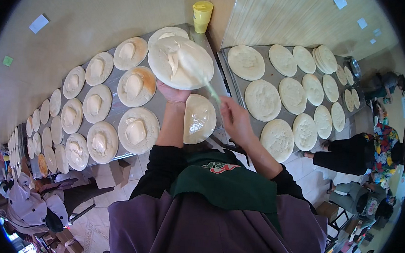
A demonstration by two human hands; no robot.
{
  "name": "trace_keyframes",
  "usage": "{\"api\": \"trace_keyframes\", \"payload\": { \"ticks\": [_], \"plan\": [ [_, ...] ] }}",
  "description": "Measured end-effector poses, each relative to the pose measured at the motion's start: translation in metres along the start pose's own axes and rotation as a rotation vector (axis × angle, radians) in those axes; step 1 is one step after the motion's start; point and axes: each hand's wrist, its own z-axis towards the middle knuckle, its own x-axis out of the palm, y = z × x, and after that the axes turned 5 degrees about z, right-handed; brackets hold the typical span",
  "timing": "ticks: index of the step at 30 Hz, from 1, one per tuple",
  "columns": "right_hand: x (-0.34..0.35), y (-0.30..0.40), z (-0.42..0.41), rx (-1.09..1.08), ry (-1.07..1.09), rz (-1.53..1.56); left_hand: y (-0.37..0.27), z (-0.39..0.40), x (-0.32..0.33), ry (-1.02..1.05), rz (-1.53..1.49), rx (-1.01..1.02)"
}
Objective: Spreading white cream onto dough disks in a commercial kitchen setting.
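Note:
My left hand (pixel 175 93) holds a round flatbread base (pixel 157 66) from below, raised over the metal table's corner. On it lies a pale creamy spread. My right hand (pixel 236 120) grips a spatula (pixel 212 92) by its greenish handle; its blade, partly blurred, touches the spread. Just below, between my forearms, is a folded or half-round flatbread (pixel 199 121) with a glossy surface. To the left, many round bases stand in rows, several bearing a dollop of cream, such as one base (pixel 138 130) near my left forearm.
Metal tables (pixel 115 103) run left and right, the right one bearing plain flatbreads (pixel 263 100) and a stack (pixel 325 59). A yellow lidded cup (pixel 202 17) stands in the wall corner. Cardboard boxes (pixel 107 174) are under the left table. Other people are at far left and right.

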Motion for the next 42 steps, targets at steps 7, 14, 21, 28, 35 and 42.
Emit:
{"api": "trace_keyframes", "payload": {
  "ticks": [7,14,21,28,35,42],
  "plan": [
    [0.015,-0.026,0.012,0.083,-0.116,-0.072,0.014,0.004,0.017,-0.018,0.078,-0.025],
    [0.036,0.019,-0.003,-0.023,0.031,-0.021,0.004,0.011,-0.023,-0.031,0.285,0.064],
    [0.006,0.008,0.023,0.103,-0.008,0.107,-0.002,0.000,0.001,-0.021,0.044,0.028],
    [0.028,-0.017,0.035,-0.030,-0.131,-0.143,-0.008,-0.006,0.011,0.061,0.053,-0.075],
    [0.029,0.019,0.023,-0.088,0.116,-0.107,-0.013,-0.002,-0.004,0.019,0.209,-0.120],
    [-0.005,0.007,0.045,-0.025,0.012,-0.006,-0.009,-0.002,-0.015,0.073,0.022,-0.126]
  ]
}}
